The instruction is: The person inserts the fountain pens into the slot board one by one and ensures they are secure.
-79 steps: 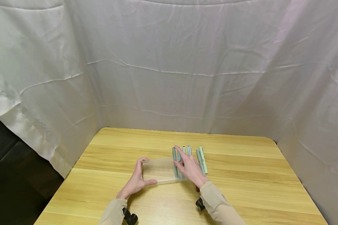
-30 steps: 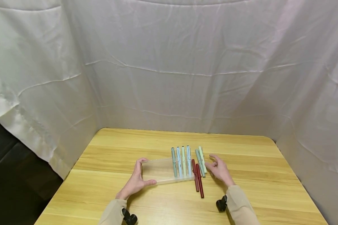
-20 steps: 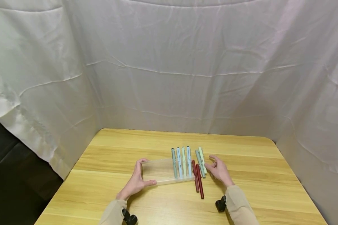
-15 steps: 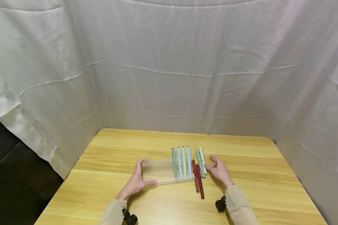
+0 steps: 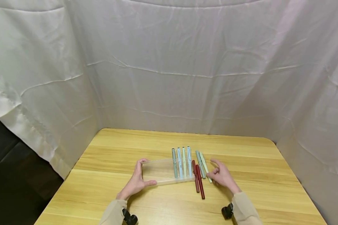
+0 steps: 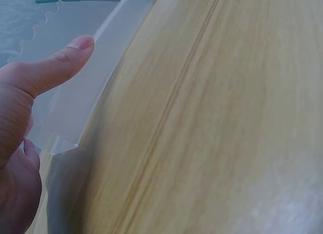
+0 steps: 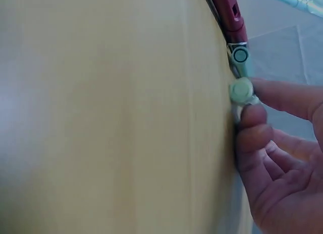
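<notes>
My left hand grips the left end of a clear plastic pen tray, thumb on its front edge; in the left wrist view the thumb presses the tray wall near a scalloped edge. Side by side at the tray's right part lie a grey-green pen, a light blue pen, a light green pen and another light blue pen. My right hand pinches a loose pale green pen near its front end, seen end-on between thumb and finger in the right wrist view.
Left of the pinched pen lies a loose grey-green pen. Two dark red pens lie at the tray's right end, pointing toward the person. The wooden table is bounded behind and at the sides by a grey curtain.
From beside the pens, the right hand has shifted slightly right and toward the person, drawing the pale green pen with it. Earlier it was over the tray's pens. The left hand has stayed put.
</notes>
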Motion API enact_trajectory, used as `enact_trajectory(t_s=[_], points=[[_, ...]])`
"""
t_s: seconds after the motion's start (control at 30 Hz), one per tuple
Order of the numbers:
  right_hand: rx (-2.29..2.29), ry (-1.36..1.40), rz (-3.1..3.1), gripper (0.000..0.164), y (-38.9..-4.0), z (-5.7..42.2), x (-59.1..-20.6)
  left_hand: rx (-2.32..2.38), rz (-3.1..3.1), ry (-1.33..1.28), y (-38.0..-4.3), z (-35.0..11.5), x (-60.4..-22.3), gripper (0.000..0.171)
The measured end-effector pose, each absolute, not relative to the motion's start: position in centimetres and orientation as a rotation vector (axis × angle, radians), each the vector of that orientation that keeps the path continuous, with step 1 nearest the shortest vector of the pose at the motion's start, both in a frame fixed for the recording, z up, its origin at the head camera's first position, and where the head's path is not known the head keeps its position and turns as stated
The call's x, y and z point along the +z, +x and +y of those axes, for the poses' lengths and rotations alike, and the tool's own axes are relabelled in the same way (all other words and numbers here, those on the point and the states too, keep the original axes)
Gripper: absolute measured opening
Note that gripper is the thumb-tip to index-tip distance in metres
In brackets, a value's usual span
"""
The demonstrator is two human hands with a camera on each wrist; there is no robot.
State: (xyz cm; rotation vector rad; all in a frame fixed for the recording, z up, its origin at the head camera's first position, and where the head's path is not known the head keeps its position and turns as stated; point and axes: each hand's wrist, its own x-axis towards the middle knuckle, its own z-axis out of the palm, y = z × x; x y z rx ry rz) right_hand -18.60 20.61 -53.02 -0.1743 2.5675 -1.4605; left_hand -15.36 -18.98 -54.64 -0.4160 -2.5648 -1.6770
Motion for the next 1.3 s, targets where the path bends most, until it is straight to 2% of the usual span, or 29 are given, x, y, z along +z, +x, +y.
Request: enact_trajectory(t_s=[0.1, 0.4, 0.53, 0.73, 1.0, 1.3], points=[[-1.418, -0.215, 2.564, 0.077, -18.2, 20.9, -52.8, -1.676, -2.565, -0.412, -15.4, -19.1, -54.7, 0.094], [-1.277, -0.129, 2.715, 0.056, -19.8, 20.6, -53.0, -1.666, -2.572, -0.407, -15.4, -19.0, -54.7, 0.094], [-1.268, -0.127, 2.7, 0.059, -20.1, 20.6, -53.3, -1.67, -2.576, -0.405, -15.3, -18.9, -54.7, 0.095], [-1.275, -0.154, 2.669, 0.072, -19.8, 20.9, -53.1, -1.667, -2.575, -0.4, -15.3, -19.0, -54.7, 0.095], [-1.306, -0.103, 2.623, 0.059, -19.7, 21.1, -53.1, -1.671, -2.569, -0.415, -15.5, -19.0, -54.8, 0.094], [-1.298, -0.085, 2.615, 0.067, -19.7, 21.1, -53.1, -1.675, -2.559, -0.411, -15.5, -19.0, -54.8, 0.094]])
